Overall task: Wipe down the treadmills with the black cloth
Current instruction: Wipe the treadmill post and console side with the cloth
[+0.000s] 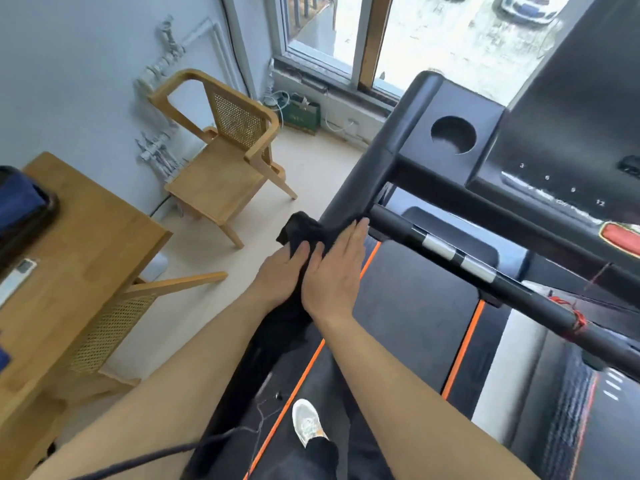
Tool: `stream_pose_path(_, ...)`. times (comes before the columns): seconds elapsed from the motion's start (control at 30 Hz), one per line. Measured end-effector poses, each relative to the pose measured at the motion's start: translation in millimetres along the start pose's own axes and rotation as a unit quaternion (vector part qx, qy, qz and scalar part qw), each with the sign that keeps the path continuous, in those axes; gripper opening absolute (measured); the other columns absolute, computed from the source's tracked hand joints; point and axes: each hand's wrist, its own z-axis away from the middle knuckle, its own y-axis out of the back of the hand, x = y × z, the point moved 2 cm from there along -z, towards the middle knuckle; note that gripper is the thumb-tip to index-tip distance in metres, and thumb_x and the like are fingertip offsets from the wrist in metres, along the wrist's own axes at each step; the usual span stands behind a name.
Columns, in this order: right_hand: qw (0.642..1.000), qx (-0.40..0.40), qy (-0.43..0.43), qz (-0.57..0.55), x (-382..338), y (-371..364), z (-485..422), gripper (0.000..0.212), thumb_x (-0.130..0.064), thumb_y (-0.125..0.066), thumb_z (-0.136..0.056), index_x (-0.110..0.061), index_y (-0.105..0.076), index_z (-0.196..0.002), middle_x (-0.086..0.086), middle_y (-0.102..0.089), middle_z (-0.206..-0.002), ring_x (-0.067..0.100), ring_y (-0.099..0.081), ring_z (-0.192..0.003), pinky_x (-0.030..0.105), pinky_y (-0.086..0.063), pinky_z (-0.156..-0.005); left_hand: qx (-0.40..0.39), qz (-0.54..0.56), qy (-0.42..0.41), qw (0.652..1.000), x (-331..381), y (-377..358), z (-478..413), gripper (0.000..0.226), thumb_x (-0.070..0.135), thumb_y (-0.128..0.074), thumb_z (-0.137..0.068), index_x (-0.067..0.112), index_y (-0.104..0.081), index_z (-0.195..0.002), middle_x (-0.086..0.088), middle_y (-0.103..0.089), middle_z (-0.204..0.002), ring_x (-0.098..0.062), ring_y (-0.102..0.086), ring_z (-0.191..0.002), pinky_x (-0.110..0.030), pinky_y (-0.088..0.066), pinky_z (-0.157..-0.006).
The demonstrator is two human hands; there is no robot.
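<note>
Both forearms reach forward. The left hand (280, 275) presses the cloth (299, 230) onto the treadmill's left handrail (356, 188), fingers apparently closed on it; the right hand (334, 271) lies flat, fingers extended, pinning it for wiping.

Both forearms bare, reaching forward and up from lower frame, converging side by side. Left hand (282, 273) palm down, fingers curled over cloth (299, 230), thumb tip showing beside right hand; grip looks closed, though fingertips are hidden. Right hand (337, 268) flat, fingers straight and together, pointing away, palm pressed down on cloth; fingertips reach its far edge. Hands nearly touching. Wrists straight, in line with forearms.
</note>
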Motion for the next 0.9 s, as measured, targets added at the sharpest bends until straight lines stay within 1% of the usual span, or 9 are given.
stream_pose_path(0.1,0.997,0.002,0.036,0.062,9,12,-25,0.072,-0.043,-0.02,-0.102,0.0,-0.003,-0.157,0.014,0.003,-0.167,0.023,0.002,-0.154,0.038,0.001,-0.125,-0.022,-0.007,-0.001,1.0,23,-8,-17,0.049,0.05,-0.029,-0.105,0.024,-0.059,-0.133,-0.006,-0.064,-0.131,-0.026,-0.057,-0.12,-0.041,-0.041,-0.107)
stream_pose_path(0.17,0.993,0.004,0.054,0.102,14,23,-52,0.075,-0.047,-0.015,-0.099,0.001,-0.005,-0.157,0.015,0.0,-0.167,0.025,-0.001,-0.154,0.039,-0.001,-0.125,-0.032,-0.004,0.011,0.999,41,-14,-32,0.049,0.05,-0.027,-0.105,0.028,-0.051,-0.142,-0.006,-0.058,-0.138,-0.027,-0.053,-0.126,-0.041,-0.037,-0.111)
stream_pose_path(0.3,0.983,0.018,0.077,0.165,19,38,-114,0.076,-0.047,-0.021,-0.1,0.003,-0.009,-0.156,0.019,-0.004,-0.165,0.029,-0.004,-0.154,0.041,0.0,-0.125,-0.044,0.003,0.014,0.999,85,-26,-79,0.051,0.046,-0.024,-0.107,0.023,-0.046,-0.147,-0.009,-0.053,-0.145,-0.029,-0.048,-0.132,-0.041,-0.034,-0.114)
stream_pose_path(0.5,0.976,-0.007,0.064,0.208,24,56,-234,0.077,-0.044,-0.027,-0.101,0.002,0.0,-0.156,0.019,0.008,-0.165,0.03,0.007,-0.153,0.041,0.007,-0.124,-0.066,0.06,0.065,0.994,155,-45,-172,0.057,0.043,-0.03,-0.108,0.004,-0.048,-0.145,-0.016,-0.05,-0.148,-0.029,-0.048,-0.132,-0.035,-0.035,-0.113)
stream_pose_path(0.63,0.981,-0.032,0.024,0.188,29,70,-304,0.079,-0.041,-0.031,-0.1,0.001,0.004,-0.156,0.019,0.013,-0.165,0.029,0.011,-0.153,0.042,0.004,-0.124,-0.11,0.129,0.049,0.984,198,-53,-209,0.059,0.049,-0.037,-0.105,0.005,-0.053,-0.141,-0.016,-0.056,-0.14,-0.02,-0.057,-0.104,-0.028,-0.041,-0.091)
stream_pose_path(0.67,0.982,-0.031,0.018,0.184,29,72,-310,0.079,-0.042,-0.03,-0.099,0.001,0.004,-0.156,0.018,0.013,-0.165,0.029,0.011,-0.153,0.042,0.003,-0.124,-0.114,0.125,0.045,0.985,203,-54,-212,0.06,0.051,-0.036,-0.105,0.006,-0.052,-0.141,-0.015,-0.056,-0.14,-0.02,-0.058,-0.103,-0.027,-0.04,-0.09)
stream_pose_path(0.77,0.982,-0.026,0.001,0.185,33,75,-283,0.078,-0.046,-0.026,-0.101,0.002,0.002,-0.156,0.018,0.008,-0.166,0.028,0.008,-0.154,0.042,0.002,-0.124,-0.109,0.061,0.009,0.992,191,-53,-200,0.057,0.051,-0.029,-0.106,0.016,-0.046,-0.148,-0.01,-0.052,-0.145,-0.024,-0.052,-0.125,-0.028,-0.036,-0.099)
stream_pose_path(0.83,0.981,-0.015,0.007,0.192,38,76,-251,0.078,-0.048,-0.023,-0.102,0.003,0.0,-0.156,0.019,0.005,-0.166,0.028,0.005,-0.154,0.042,0.003,-0.124,-0.107,0.017,-0.027,0.994,177,-52,-186,0.051,0.051,-0.026,-0.105,0.025,-0.048,-0.143,-0.006,-0.056,-0.142,-0.024,-0.051,-0.128,-0.033,-0.037,-0.103)
stream_pose_path(0.9,0.982,-0.028,0.013,0.188,40,78,-244,0.078,-0.049,-0.023,-0.101,0.003,0.0,-0.156,0.019,0.005,-0.166,0.028,0.006,-0.154,0.041,0.004,-0.124,-0.096,-0.013,-0.011,0.995,173,-52,-180,0.051,0.05,-0.024,-0.106,0.023,-0.049,-0.142,-0.007,-0.056,-0.141,-0.028,-0.051,-0.13,-0.032,-0.036,-0.099)
